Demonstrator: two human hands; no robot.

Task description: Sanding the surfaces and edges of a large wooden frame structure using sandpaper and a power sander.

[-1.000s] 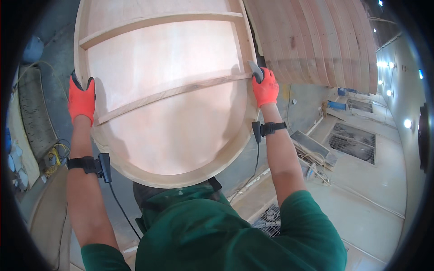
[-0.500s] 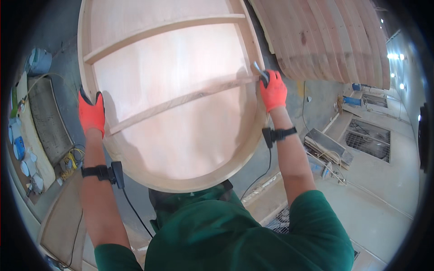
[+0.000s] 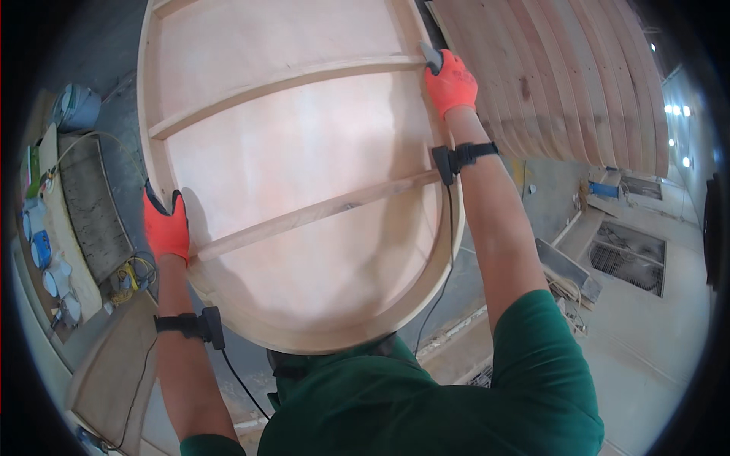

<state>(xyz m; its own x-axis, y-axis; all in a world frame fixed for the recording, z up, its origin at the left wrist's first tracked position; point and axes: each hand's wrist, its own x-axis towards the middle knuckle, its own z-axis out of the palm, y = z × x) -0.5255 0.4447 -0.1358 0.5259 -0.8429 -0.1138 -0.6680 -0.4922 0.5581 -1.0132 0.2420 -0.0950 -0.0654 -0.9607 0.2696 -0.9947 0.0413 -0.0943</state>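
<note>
A large pale wooden panel [image 3: 289, 144] with one rounded end lies before me, that end close against my body. A raised wooden rim [image 3: 319, 343] runs round it, and crosspieces [image 3: 304, 213] span its inside. My left hand [image 3: 166, 229], in a red and black glove, grips the left rim, the thumb on the inner side. At the upper right rim, near the end of the farther crosspiece [image 3: 296, 81], my gloved right hand [image 3: 452, 82] is closed on a small grey flat-bladed scraper [image 3: 431, 55]. The scraper's handle is hidden in the glove.
Curved wooden slats [image 3: 563, 83] stand just beyond the right rim. To the left are a bucket [image 3: 78, 106], a grey board [image 3: 80, 201] and several containers [image 3: 42, 251]. Floor grates [image 3: 630, 258] and stacked boards [image 3: 566, 270] lie at right. Cables hang from both wristbands.
My right hand has moved farther away along the right rim with the scraper, from the nearer crosspiece to the farther one. The left hand stays on the left rim; the whole view has shifted slightly.
</note>
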